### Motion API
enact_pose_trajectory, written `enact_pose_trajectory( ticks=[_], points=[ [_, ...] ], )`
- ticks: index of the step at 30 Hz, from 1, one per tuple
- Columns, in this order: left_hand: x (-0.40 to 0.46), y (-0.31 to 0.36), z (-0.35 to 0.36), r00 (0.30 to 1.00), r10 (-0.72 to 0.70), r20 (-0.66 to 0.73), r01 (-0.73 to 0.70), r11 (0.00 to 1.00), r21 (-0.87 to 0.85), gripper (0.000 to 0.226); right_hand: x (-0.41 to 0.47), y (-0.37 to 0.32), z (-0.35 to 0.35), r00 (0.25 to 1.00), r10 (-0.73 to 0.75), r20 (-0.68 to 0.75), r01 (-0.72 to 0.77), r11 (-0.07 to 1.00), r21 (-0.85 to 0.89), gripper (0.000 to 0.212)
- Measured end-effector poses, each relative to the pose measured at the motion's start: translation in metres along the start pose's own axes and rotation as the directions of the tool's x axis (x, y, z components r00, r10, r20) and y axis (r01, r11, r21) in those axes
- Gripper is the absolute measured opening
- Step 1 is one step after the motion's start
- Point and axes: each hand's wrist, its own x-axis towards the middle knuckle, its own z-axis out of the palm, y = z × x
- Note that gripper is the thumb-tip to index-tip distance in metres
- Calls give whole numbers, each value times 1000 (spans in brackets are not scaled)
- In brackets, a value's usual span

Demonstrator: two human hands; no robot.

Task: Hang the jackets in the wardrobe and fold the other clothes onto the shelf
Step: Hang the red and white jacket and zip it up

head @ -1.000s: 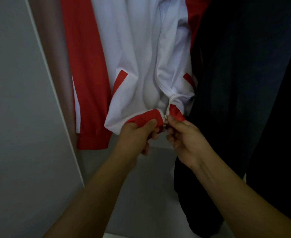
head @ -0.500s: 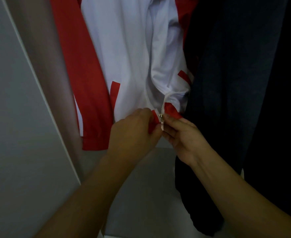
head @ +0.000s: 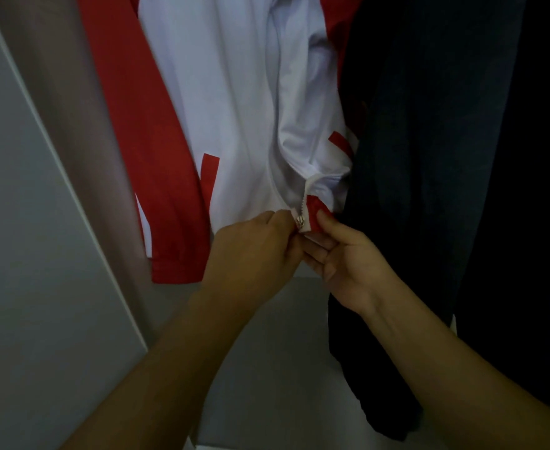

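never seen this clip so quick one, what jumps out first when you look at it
The red and white jacket hanging at top centre stands out first, bright against the dark garments crowding its right side. Just below it, the left hand and right hand meet at the jacket's bottom hem, pinching the two sides of the zipper together at its lower end. A pale wardrobe panel fills the left.
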Motion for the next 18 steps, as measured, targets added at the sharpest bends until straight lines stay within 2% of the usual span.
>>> enact_pose_trajectory(
  ticks=[3, 5, 7, 9, 11, 13, 15, 18],
  points=[
    [2, -7, -3, 995, 33, 94, -13, 978, -210, 17, -1, -1, -3, 1000, -8, 27, 8, 1000, 21, 42],
    [10, -13, -5, 987, 5, 162, 60, 917, -395, 15, -1, 1, -7, 999, -26, 27, 26, 1000, -6, 41],
    [23, -20, -5, 941, -121, 317, 290, 770, -569, 17, -2, 3, -10, 999, -44, 16, 45, 998, -40, 41],
    [37, -25, -5, 854, -159, 496, 478, 616, -626, 19, -3, 6, -13, 998, -60, 9, 61, 994, -88, 35],
    [47, -29, -2, 818, -115, 564, 504, 615, -606, 19, -4, 8, -13, 997, -79, 2, 78, 978, -194, 18],
    [53, -31, 0, 819, -89, 567, 476, 657, -585, 20, -5, 10, -11, 995, -102, -13, 94, 949, -300, 6],
    [58, -32, 1, 826, -72, 559, 448, 685, -574, 21, -4, 11, -9, 986, -158, -47, 129, 918, -375, 6],
    [61, -28, 3, 829, -42, 558, 425, 696, -579, 24, -3, 12, -8, 967, -242, -83, 192, 901, -388, 11]
  ],
)
